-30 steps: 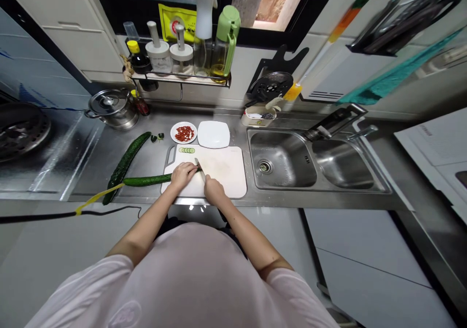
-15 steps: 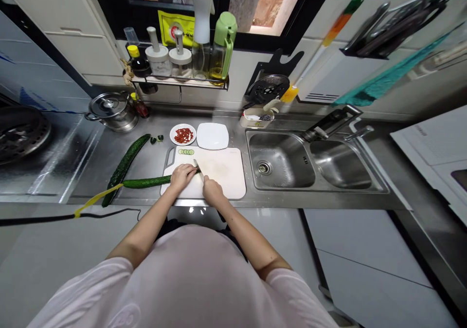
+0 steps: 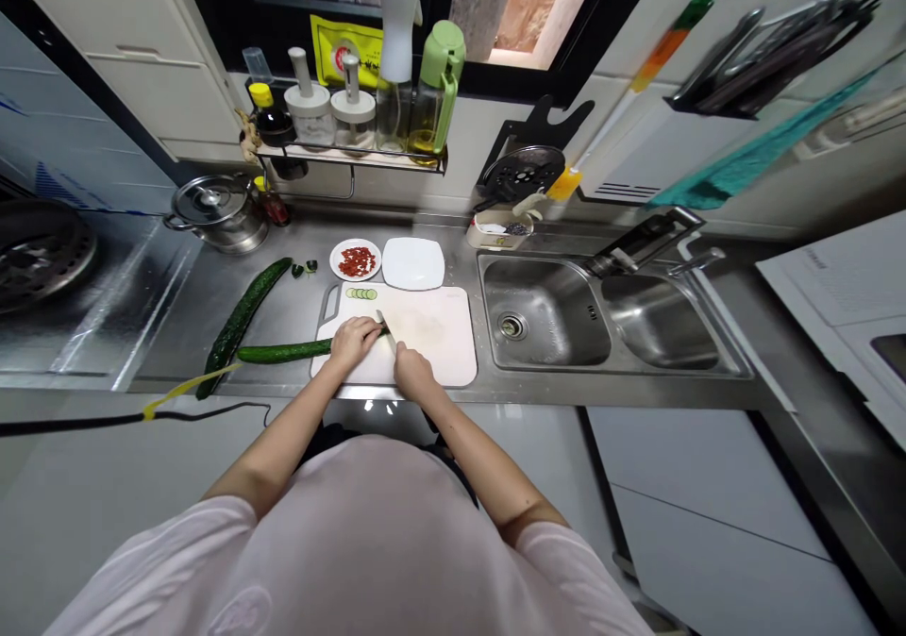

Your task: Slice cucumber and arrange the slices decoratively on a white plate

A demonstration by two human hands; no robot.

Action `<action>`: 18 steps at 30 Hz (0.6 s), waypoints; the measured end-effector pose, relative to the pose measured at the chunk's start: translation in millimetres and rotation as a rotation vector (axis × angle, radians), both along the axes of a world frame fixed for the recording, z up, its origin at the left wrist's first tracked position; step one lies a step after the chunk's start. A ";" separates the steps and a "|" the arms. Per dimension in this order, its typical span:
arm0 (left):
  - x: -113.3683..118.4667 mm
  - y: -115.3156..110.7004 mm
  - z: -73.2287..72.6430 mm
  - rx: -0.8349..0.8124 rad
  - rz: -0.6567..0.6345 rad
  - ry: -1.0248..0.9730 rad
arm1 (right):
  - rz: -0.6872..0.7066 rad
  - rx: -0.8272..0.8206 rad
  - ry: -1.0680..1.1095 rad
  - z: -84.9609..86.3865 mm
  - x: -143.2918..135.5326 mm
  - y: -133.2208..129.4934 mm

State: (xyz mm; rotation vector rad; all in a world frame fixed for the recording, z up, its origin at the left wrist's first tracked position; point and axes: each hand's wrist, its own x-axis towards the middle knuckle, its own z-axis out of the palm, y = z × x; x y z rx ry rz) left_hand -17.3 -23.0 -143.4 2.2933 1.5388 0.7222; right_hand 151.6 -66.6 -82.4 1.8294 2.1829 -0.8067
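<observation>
My left hand [image 3: 352, 341] is closed over the right end of a long cucumber [image 3: 283, 352], pressing it to the white cutting board [image 3: 443, 334]. In my right hand [image 3: 412, 370] is a kitchen knife [image 3: 386, 326], its blade right at the cucumber's tip beside my left fingers. Several thin cucumber slices [image 3: 361, 293] overlap in a row at the board's upper left. A second whole cucumber [image 3: 244, 320] lies on the counter to the left. Cut-off cucumber ends [image 3: 304, 268] rest near its top.
Behind the board stand a plate of chopped red pieces [image 3: 356, 260] and a white square plate [image 3: 413, 263]. A double sink [image 3: 545, 310] is to the right, a lidded steel pot [image 3: 219, 216] at the back left. Bottles line a wall shelf [image 3: 354, 155].
The view has shifted very slightly. Both hands, the knife and the cucumber stay in nearly the same place.
</observation>
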 end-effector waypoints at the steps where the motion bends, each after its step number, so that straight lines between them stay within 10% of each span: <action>1: 0.0 0.0 0.0 -0.001 0.000 0.001 | -0.002 -0.002 0.001 0.1 -1.0 1.8; 18: 0.0 -0.3 -1.5 -0.003 0.000 0.006 | -0.015 0.030 -0.001 -6.1 2.4 -5.8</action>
